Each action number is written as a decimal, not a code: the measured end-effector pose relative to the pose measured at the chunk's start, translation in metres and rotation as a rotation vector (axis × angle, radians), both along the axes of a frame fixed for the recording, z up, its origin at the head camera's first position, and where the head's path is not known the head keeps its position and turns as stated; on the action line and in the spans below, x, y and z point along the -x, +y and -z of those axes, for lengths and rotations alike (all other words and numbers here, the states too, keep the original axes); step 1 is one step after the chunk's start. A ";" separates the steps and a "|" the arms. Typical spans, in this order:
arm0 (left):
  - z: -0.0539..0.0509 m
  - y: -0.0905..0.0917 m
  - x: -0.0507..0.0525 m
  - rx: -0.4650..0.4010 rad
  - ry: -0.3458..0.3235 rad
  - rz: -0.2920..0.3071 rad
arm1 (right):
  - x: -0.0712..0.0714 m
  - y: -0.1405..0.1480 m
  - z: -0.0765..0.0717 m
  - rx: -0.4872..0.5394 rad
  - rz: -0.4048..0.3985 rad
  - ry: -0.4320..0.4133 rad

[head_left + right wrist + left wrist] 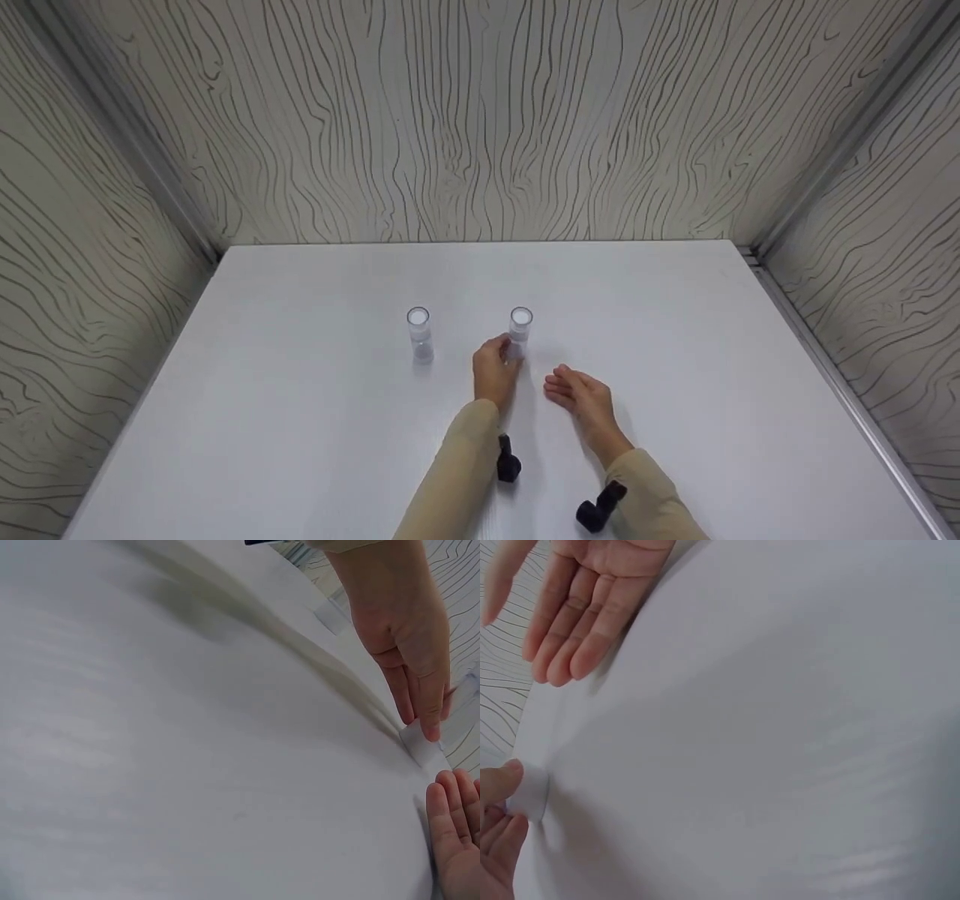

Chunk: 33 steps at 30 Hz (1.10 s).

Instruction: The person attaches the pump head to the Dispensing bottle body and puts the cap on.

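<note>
Two tall clear cylinders, like narrow glasses with round open rims, stand upright on a white table. My left hand (493,371) holds the right-hand cylinder (520,319) low down, thumb and fingers on either side. Its whitish base (532,791) shows between the fingertips in the left wrist view. The left-hand cylinder (420,337) stands apart, untouched. To the right of the held cylinder, my right hand (589,401) hovers with fingers extended, holding nothing. In the right wrist view its palm (459,840) faces up beside the held cylinder's base (424,744).
The white tabletop (300,435) reaches back to a wood-grain patterned wall (465,135). Similar panels rise at both sides, with metal rails (840,360) along the edges. A black wrist-worn device (508,466) sits at the left sleeve, another black device (600,507) at the right.
</note>
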<state>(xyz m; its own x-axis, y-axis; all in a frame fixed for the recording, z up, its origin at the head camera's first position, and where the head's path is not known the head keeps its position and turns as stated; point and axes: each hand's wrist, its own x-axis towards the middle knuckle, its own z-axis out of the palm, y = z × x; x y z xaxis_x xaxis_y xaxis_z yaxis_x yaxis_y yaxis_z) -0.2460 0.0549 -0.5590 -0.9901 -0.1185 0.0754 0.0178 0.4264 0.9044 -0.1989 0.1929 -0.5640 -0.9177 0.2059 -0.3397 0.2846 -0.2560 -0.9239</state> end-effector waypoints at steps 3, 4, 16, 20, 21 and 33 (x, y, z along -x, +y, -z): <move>0.001 -0.001 0.002 0.007 0.016 0.009 | 0.001 -0.001 0.000 -0.001 -0.005 0.006; 0.002 -0.002 0.003 0.007 0.020 0.016 | 0.001 -0.001 0.000 0.001 -0.008 0.011; 0.006 -0.006 0.005 0.010 0.012 0.027 | 0.005 -0.004 -0.001 -0.013 -0.022 0.013; 0.006 -0.012 0.004 -0.002 -0.020 0.022 | 0.007 -0.004 -0.002 -0.014 -0.015 0.009; 0.006 -0.013 0.003 -0.005 -0.023 0.021 | 0.008 -0.004 -0.002 -0.019 -0.015 0.011; -0.001 -0.024 -0.010 0.092 -0.051 0.115 | 0.017 0.006 -0.017 -0.214 -0.014 -0.002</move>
<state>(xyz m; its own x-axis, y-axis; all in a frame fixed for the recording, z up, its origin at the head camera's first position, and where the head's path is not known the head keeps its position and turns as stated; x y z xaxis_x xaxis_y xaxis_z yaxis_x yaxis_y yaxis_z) -0.2362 0.0305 -0.5580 -0.9995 0.0014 0.0304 0.0269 0.5054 0.8625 -0.2163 0.1989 -0.5467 -0.9202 0.2612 -0.2916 0.2888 -0.0499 -0.9561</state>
